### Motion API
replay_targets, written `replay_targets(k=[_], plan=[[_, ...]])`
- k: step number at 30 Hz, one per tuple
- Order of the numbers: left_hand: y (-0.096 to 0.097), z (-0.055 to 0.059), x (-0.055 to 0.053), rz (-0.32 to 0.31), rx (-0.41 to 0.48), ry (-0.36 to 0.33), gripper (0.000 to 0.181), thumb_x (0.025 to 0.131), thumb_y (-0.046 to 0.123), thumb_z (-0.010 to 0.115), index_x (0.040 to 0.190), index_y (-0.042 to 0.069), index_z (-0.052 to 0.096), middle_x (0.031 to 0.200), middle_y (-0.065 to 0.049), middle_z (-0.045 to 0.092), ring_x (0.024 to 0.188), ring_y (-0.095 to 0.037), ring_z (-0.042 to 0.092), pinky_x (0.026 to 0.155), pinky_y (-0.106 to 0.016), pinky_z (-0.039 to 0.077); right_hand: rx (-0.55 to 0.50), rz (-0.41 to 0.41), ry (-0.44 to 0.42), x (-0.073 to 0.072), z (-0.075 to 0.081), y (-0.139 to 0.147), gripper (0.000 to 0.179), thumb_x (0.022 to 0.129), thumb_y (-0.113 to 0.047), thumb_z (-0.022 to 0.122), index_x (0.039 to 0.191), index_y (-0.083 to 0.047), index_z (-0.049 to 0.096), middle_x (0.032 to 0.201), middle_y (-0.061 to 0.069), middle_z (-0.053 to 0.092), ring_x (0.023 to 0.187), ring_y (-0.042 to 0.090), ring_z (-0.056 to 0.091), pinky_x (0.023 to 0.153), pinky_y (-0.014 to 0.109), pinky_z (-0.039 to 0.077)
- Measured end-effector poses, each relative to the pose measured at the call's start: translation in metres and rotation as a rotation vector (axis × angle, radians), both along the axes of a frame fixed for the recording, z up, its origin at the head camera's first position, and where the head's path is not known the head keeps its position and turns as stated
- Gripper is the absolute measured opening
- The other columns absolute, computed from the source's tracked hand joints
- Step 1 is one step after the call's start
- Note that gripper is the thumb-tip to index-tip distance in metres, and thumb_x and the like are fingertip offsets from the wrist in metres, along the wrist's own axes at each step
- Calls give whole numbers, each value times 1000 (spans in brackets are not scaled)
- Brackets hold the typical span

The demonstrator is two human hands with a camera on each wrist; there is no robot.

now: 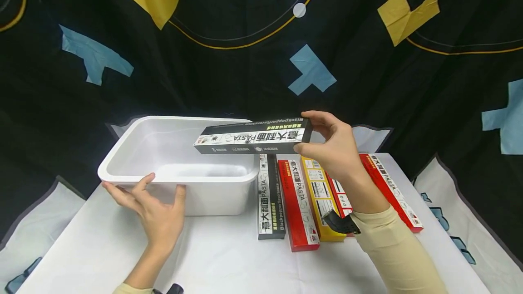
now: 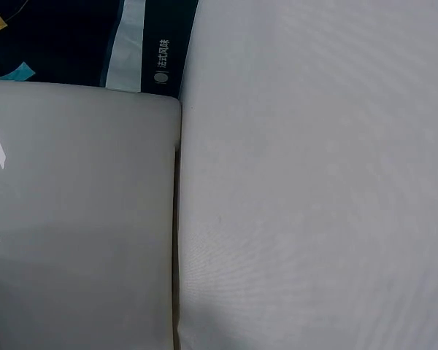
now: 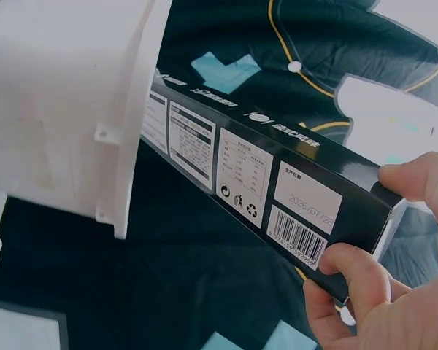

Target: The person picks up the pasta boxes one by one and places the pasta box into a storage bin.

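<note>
My right hand (image 1: 333, 144) pinches the right end of a black pasta box (image 1: 249, 139), with the thumb on its near edge and fingers on the far side. In the right wrist view, that box shows its barcode and label panels. Its far end hangs over the right part of a white plastic bin (image 1: 220, 194), raised above the rim. At the bin's front rim is my left hand (image 1: 157, 212), its fingers spread and touching the rim, the thumb against the front wall. The left wrist view shows mostly the bin's glossy wall (image 2: 80, 197) beside the white cloth.
Right of the bin lie another black pasta box (image 1: 265, 203), a red box (image 1: 299, 212), and a yellow box (image 1: 320, 194) overlapping another red one. A further red box (image 1: 392, 194) lies at the right. All rest on a white table (image 1: 229, 257) before a dark curtain (image 1: 229, 80).
</note>
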State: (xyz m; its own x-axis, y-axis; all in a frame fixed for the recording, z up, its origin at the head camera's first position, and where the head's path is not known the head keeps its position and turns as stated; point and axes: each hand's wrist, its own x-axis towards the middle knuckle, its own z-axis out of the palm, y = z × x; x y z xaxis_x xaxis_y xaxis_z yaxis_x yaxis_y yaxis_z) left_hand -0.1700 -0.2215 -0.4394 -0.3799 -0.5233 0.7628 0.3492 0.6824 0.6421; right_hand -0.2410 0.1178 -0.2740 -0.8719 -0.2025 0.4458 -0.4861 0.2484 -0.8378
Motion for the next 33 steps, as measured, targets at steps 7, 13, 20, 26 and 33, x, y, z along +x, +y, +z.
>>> replay_targets(k=[7,13,20,26,33], plan=[[0,-1,0,7,16,-22,62,75,23,81,122,8,44,158,-19,-15,145,-26,-15,116,-39,10,-40,70,-24,-14,-5,-25,54,78,-8,77,129,-16,60,118,1,59,109,19,54,81,35,54],[0,-1,0,11,15,-23,63,74,23,82,122,7,44,157,-19,-16,145,-26,-17,116,-39,10,-58,76,-71,-30,-12,-44,54,78,-7,76,128,-17,60,119,0,57,111,18,53,82,36,54],[0,-2,0,25,-1,0,63,74,27,81,121,7,45,157,-22,-14,145,-28,-16,116,-40,12,-24,89,-151,-48,-23,-72,54,76,-12,78,126,-24,61,118,-3,58,109,18,55,86,37,52],[0,-2,1,22,-1,8,62,74,26,81,121,7,45,157,-22,-14,145,-29,-16,116,-40,12,12,129,-208,-58,-28,-97,57,74,-13,81,126,-21,61,116,-3,59,106,23,57,85,36,52],[0,0,-1,11,-6,37,60,74,24,81,119,8,45,156,-23,-15,145,-30,-15,116,-40,13,66,141,-240,-68,-35,-121,56,71,-15,82,123,-21,63,116,-5,59,106,22,57,82,39,50]])
